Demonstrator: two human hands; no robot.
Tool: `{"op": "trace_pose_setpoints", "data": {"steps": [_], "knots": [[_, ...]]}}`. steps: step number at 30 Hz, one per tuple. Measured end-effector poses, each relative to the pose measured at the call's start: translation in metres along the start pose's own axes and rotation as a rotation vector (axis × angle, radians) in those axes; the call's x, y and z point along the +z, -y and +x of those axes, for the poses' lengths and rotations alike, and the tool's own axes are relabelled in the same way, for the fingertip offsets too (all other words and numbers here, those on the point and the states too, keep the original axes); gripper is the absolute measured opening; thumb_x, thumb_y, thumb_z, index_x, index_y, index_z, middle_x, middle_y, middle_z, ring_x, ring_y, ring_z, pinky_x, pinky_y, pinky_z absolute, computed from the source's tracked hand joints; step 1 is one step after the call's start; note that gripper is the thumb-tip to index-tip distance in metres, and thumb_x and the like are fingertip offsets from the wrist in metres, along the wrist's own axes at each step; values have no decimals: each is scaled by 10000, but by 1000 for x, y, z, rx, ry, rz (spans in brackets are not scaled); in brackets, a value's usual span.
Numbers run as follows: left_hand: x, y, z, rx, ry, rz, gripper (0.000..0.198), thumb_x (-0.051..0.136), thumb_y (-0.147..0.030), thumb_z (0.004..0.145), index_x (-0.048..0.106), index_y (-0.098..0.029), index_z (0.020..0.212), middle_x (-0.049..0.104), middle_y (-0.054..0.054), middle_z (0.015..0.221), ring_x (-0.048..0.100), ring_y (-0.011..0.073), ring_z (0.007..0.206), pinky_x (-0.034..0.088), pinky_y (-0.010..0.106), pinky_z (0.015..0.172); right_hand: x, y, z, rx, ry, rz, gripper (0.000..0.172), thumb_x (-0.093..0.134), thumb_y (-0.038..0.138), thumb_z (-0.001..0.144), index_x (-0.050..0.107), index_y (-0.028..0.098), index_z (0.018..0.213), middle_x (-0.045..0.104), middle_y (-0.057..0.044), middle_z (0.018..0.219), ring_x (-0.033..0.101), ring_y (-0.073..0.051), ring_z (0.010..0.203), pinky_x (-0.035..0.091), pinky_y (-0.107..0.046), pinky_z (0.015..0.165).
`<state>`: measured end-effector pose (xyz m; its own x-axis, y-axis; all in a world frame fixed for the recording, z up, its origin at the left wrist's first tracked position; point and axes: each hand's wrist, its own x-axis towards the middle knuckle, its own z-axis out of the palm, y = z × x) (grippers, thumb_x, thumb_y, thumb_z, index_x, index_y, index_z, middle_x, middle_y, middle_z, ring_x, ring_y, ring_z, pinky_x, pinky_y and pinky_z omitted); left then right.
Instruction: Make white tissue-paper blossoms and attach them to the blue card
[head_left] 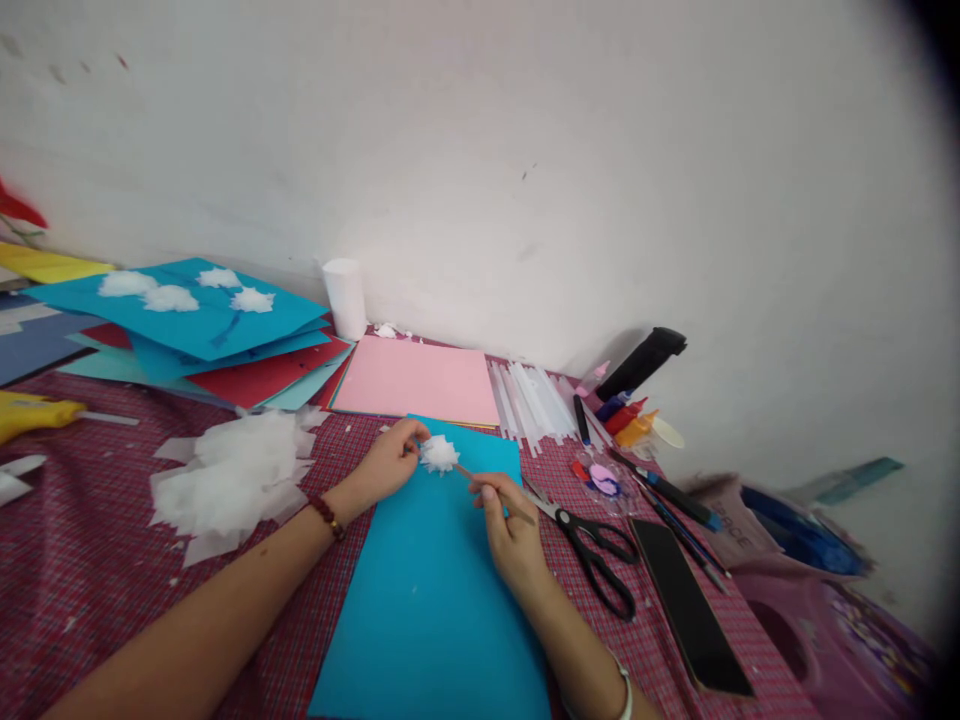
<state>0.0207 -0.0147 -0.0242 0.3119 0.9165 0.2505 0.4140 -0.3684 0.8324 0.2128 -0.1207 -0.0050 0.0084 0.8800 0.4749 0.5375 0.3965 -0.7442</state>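
A sheet of blue paper [439, 580] lies in front of me, with a small tuft of white tissue paper [439, 454] near its far end. My right hand [510, 520] pinches a thin brownish stick [474, 478], whose tip meets the tuft's lower right side. On the tuft's other side is my left hand [397, 455], fingers bent at the paper's edge; whether they pinch anything is hard to see. A pile of white tissue pieces [244, 470] rests left of the sheet. Black-handled scissors [585, 540] lie just right of my right hand.
Stacked coloured sheets, topped by blue paper with white tufts [202, 325], stand back left. Pink paper [416, 380], a white roll [345, 298] and glue sticks [536, 400] line the wall. A yellow glue gun [37, 412] is far left; a black phone [690, 605] is right.
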Motion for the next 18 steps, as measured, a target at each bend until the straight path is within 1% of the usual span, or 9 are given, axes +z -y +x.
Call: {"op": "trace_pose_setpoints", "data": {"steps": [3, 5, 7, 9, 12, 15, 18], "knots": [[2, 6, 1, 10, -19, -88, 439, 402, 17, 633, 558, -161, 1003, 624, 43, 978, 600, 158, 875, 471, 264, 739, 2, -4, 3, -2, 47, 29, 217, 440, 253, 940, 646, 226, 1003, 676, -51, 943, 632, -176, 806, 499, -313, 728], [2, 8, 2, -18, -36, -126, 406, 432, -24, 674, 553, -155, 1039, 632, 59, 1020, 609, 170, 928, 484, 296, 818, 3, -4, 3, -28, 97, 28, 210, 458, 247, 934, 656, 231, 1001, 685, -46, 939, 631, -180, 841, 490, -321, 765], [0, 7, 3, -48, -30, -139, 337, 462, -97, 737, 559, -145, 1056, 645, 73, 1032, 615, 184, 960, 480, 322, 871, 2, -4, 2, -51, 115, 29, 196, 476, 245, 928, 665, 232, 979, 690, -37, 893, 627, -184, 851, 476, -329, 790], [-2, 1, 5, -60, -12, -120, 300, 470, -208, 810, 565, -140, 1087, 650, 89, 1079, 610, 203, 1003, 472, 341, 903, 1, -4, 2, -40, 78, 56, 195, 474, 256, 931, 665, 229, 958, 686, -32, 859, 626, -183, 831, 472, -328, 783], [1, -9, 9, -8, 32, -35, 376, 441, -346, 878, 547, -136, 1171, 613, 115, 1199, 565, 229, 1109, 433, 375, 970, -2, -5, 5, 62, -40, 175, 219, 450, 299, 944, 654, 219, 950, 681, -30, 826, 631, -174, 759, 490, -306, 713], [13, -16, 9, 92, 96, 91, 405, 458, -333, 885, 524, -132, 1231, 569, 133, 1263, 513, 237, 1176, 378, 403, 1031, -4, -9, 12, 190, -151, 298, 247, 447, 352, 941, 643, 202, 927, 678, -28, 771, 631, -171, 692, 501, -288, 647], [24, -18, 4, 195, 185, 217, 421, 520, -248, 854, 520, -139, 1260, 541, 137, 1294, 464, 246, 1223, 341, 421, 1064, -6, -12, 18, 269, -185, 367, 266, 465, 390, 924, 636, 188, 899, 674, -26, 725, 629, -176, 653, 505, -289, 614]]}}
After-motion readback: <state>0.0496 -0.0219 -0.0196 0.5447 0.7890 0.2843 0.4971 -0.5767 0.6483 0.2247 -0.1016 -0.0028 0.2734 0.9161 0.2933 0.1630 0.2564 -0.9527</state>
